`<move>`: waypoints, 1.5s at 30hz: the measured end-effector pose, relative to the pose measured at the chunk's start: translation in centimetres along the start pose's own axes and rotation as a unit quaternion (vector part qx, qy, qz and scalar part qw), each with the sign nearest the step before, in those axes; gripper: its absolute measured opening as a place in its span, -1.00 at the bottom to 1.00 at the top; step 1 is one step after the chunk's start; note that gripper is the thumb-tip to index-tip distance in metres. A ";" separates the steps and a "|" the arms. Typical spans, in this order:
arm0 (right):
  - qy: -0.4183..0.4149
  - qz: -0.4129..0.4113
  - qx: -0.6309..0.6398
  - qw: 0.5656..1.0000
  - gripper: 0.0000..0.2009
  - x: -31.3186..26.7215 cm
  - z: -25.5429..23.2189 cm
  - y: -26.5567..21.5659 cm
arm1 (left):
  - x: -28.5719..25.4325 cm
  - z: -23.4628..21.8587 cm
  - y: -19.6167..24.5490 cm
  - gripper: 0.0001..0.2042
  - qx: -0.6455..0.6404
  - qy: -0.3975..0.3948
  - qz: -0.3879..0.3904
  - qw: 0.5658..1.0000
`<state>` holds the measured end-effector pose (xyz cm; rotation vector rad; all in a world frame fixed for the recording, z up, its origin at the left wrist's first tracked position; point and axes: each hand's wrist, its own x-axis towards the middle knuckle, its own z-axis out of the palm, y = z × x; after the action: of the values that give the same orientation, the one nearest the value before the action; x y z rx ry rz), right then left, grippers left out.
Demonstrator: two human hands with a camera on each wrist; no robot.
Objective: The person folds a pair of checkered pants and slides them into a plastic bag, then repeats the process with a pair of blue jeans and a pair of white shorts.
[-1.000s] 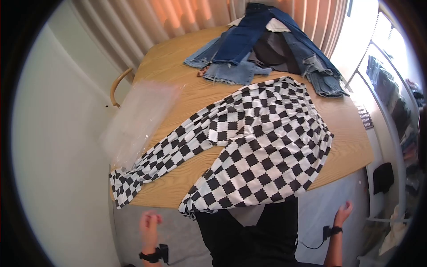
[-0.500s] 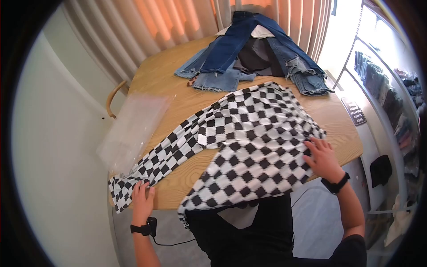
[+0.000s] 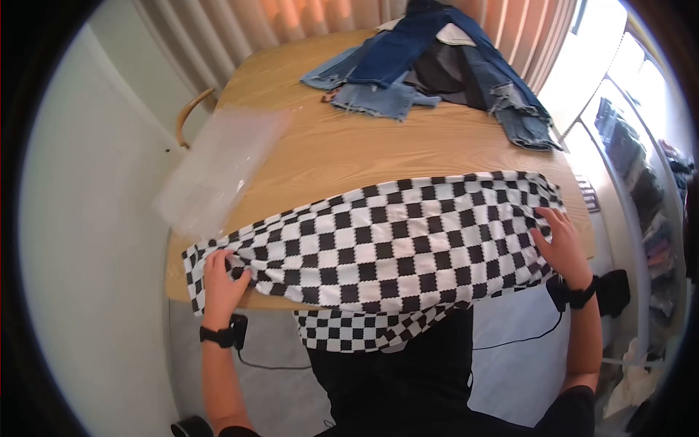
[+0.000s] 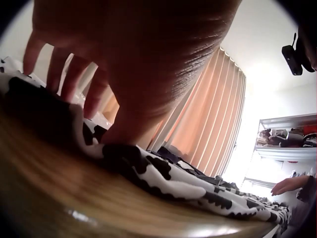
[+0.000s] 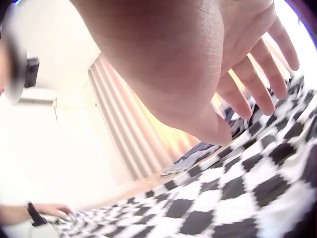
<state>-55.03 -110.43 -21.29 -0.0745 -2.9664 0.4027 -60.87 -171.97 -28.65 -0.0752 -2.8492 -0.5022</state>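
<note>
Black-and-white checked trousers (image 3: 400,233) lie stretched sideways along the near edge of the table. A strip of the same cloth hangs over that edge, in front of the person's black clothing. At the narrow leg end my left hand (image 3: 224,284) rests with fingers and thumb spread on the fabric. Its fingertips and thumb press down around a raised fold in the left wrist view. Over the wide right end lies my right hand (image 3: 562,246), fingers extended and loosely spread. In the right wrist view its fingertips are right at the checked cloth.
Several pairs of jeans (image 3: 393,54) and a dark garment (image 3: 440,76) are heaped at the table's far side. A clear plastic bag (image 3: 222,171) lies at the left. A chair (image 3: 191,116) stands beyond the left edge, and a clothes rack (image 3: 626,146) at the right.
Both hands came up from below the table edge onto the trousers. The trousers moved toward the person, and their spread legs now lie together in one wide band.
</note>
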 end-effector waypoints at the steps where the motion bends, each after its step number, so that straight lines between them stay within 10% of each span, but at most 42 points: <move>1: -0.021 -0.052 0.054 0.997 -0.59 1.7 0.6 -0.6 | 0.3 -0.5 -0.5 -0.38 -0.022 -0.042 -0.040 0.998; 6: -0.115 -0.014 0.003 0.993 -0.38 9.1 4.7 3.9 | 1.4 -3.2 -1.8 0.10 -0.021 -0.228 -0.149 0.962; 12: -0.177 0.192 -0.024 0.965 -0.27 11.2 7.1 6.7 | 1.6 -4.2 -3.3 0.07 -0.075 -0.224 -0.167 0.957; 14: -0.201 0.194 -0.031 0.960 -0.25 13.0 8.2 9.6 | 2.2 -3.2 -4.8 -0.03 -0.064 -0.207 -0.175 0.960; 16: -0.311 0.004 -0.176 0.934 -0.22 14.5 8.5 11.9 | 2.6 -2.7 -5.2 -0.02 -0.007 -0.219 -0.136 0.966; 18: -0.183 0.165 0.001 0.969 -0.25 13.7 7.2 8.4 | 2.8 -2.1 -5.9 0.00 0.022 -0.215 -0.133 0.967; 26: 0.030 -0.048 0.081 0.995 -0.49 9.3 6.6 15.1 | 3.2 -2.3 -6.9 0.06 0.049 -0.185 -0.143 0.971; 36: 0.028 0.152 -0.025 0.988 -0.85 8.7 6.2 16.4 | 1.9 -1.7 -8.7 -0.06 0.069 -0.133 -0.126 0.981; 45: 0.046 -0.019 0.118 0.992 -0.46 2.6 4.6 16.5 | -4.2 -5.9 -5.6 -0.61 -0.110 -0.043 -0.091 0.989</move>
<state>-57.80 -95.61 -29.76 -0.0089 -2.8021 0.7208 -55.92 -179.25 -26.23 0.1273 -2.8873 -0.8714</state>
